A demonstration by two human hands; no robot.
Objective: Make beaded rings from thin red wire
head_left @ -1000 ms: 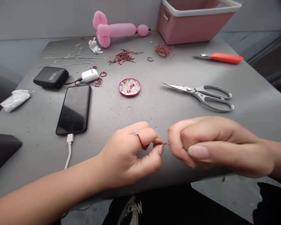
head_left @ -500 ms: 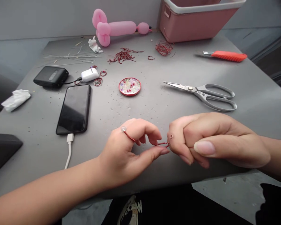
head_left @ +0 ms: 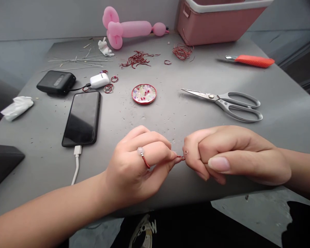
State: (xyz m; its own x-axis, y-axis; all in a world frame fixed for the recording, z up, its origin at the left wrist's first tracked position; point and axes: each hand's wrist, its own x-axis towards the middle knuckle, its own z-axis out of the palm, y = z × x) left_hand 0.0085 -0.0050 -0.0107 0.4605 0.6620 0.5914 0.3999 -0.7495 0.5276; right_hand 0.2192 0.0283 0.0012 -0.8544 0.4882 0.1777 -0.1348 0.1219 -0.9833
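Observation:
My left hand (head_left: 142,162) is closed, thumb and index fingertip pinching a short length of red wire (head_left: 180,157). A ring (head_left: 144,160) of red wire with a pale round bead sits on one of its fingers. Right beside it, my right hand (head_left: 232,155) is curled into a fist, thumb folded across the fingers. The red wire runs from the left fingertips to its knuckles; the part inside the right hand is hidden. Beyond the hands stands a small round red-rimmed dish (head_left: 144,102) of pastel and red beads. Grey scissors (head_left: 222,100) lie behind my right hand.
A phone (head_left: 81,119) on a white cable, a black power bank (head_left: 56,82) and a white earphone case (head_left: 99,80) lie left. Red wire scraps (head_left: 136,60), a wire coil (head_left: 182,52), an orange-handled cutter (head_left: 253,61), a pink balloon (head_left: 135,28) and a pink bin (head_left: 217,29) occupy the back.
My left fingers, spread apart a moment ago, have closed together, with the thumb and index finger pinched on the red wire. My right hand has shifted slightly left, still curled.

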